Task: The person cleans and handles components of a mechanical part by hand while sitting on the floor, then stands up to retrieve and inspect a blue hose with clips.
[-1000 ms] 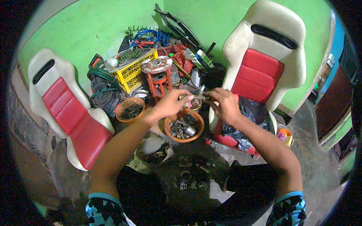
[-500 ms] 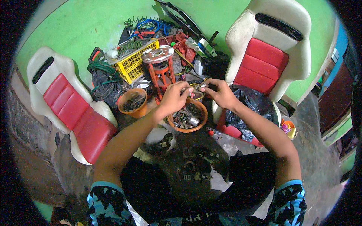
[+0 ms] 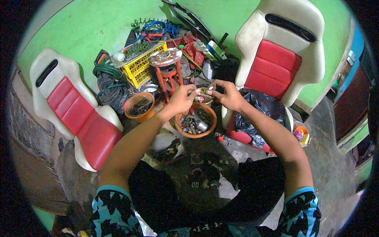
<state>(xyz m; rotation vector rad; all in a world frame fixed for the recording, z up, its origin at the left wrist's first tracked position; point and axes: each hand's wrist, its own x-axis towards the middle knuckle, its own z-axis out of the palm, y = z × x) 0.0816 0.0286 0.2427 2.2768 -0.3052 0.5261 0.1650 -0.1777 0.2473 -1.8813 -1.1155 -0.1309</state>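
Note:
Both of my hands are raised close together over an orange bowl [image 3: 196, 134] of mixed small metal parts. My left hand [image 3: 181, 99] is closed in a pinch, thumb against forefinger; what it grips is too small to make out. My right hand [image 3: 230, 97] pinches a small pale piece [image 3: 210, 88] between thumb and fingertips. A narrow gap separates the two sets of fingertips. Behind them stands a can with a yellow rim [image 3: 204, 90], partly hidden by the hands. In the bowl lies a silvery cylindrical part [image 3: 201, 126] among dark bits.
Left of the bowl stands another orange pot [image 3: 127, 108]. Behind are a red stand [image 3: 162, 81], a yellow crate [image 3: 136, 71] and tangled cables. Red-and-white car seats flank me, one at left [image 3: 79, 114], one at right [image 3: 272, 65] with black plastic bags [image 3: 256, 114]. Small parts litter the floor.
Both hands stay pinched above the bowl with only slight finger movement. The pale piece at my right fingertips shows a little more clearly. The view has shifted slightly.

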